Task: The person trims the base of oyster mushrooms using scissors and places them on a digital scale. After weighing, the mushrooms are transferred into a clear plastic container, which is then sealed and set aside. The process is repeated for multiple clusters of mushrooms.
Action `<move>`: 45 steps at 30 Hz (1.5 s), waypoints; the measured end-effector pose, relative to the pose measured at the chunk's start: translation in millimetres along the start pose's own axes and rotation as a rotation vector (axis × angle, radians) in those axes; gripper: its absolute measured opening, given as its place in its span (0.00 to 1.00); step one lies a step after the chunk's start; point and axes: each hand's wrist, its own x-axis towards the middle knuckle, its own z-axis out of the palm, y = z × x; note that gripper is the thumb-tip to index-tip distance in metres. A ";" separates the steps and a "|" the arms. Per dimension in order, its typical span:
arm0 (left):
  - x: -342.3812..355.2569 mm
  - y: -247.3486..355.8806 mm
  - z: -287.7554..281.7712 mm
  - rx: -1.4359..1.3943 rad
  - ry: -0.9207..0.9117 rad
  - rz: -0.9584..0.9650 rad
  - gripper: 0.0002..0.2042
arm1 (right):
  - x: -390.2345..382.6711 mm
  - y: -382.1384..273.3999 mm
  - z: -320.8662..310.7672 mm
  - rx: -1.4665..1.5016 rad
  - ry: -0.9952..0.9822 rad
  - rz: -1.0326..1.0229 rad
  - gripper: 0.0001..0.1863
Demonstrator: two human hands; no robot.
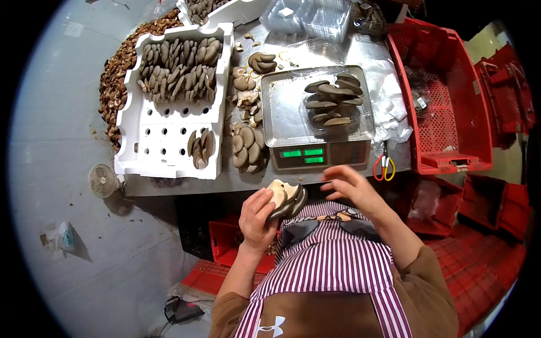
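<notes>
My left hand (pixel 258 217) is closed around a cluster of oyster mushrooms (pixel 289 198), pale stem side showing and dark caps to the right, held in front of the table edge. My right hand (pixel 349 186) is raised a little to the right of it, fingers apart, touching nothing. Beyond the hands stands a digital scale (pixel 282 115) with lit green displays. A bunch of dark oyster mushrooms (pixel 335 97) lies on the right half of its metal pan. More clusters (pixel 248 147) lie on the table left of the scale.
A white foam crate (pixel 128 132), partly filled with mushrooms, sits at left. Red-and-yellow-handled scissors (pixel 384 164) lie right of the scale, near plastic bags (pixel 391 104) and a red crate (pixel 451 152). Clear plastic trays (pixel 307 19) are at the back. A small fan (pixel 103 181) stands left.
</notes>
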 end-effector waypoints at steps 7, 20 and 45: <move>0.1 2.5 -2.7 -0.048 -0.053 0.043 0.23 | 21.0 -0.2 32.7 0.085 -0.377 0.217 0.29; 13.2 10.3 -19.0 -0.041 -0.193 0.215 0.11 | 32.0 -13.7 38.2 0.144 -0.474 0.563 0.26; 2.5 1.1 -24.1 -0.423 -0.138 -0.201 0.19 | 37.9 14.2 51.4 0.233 -0.481 0.447 0.25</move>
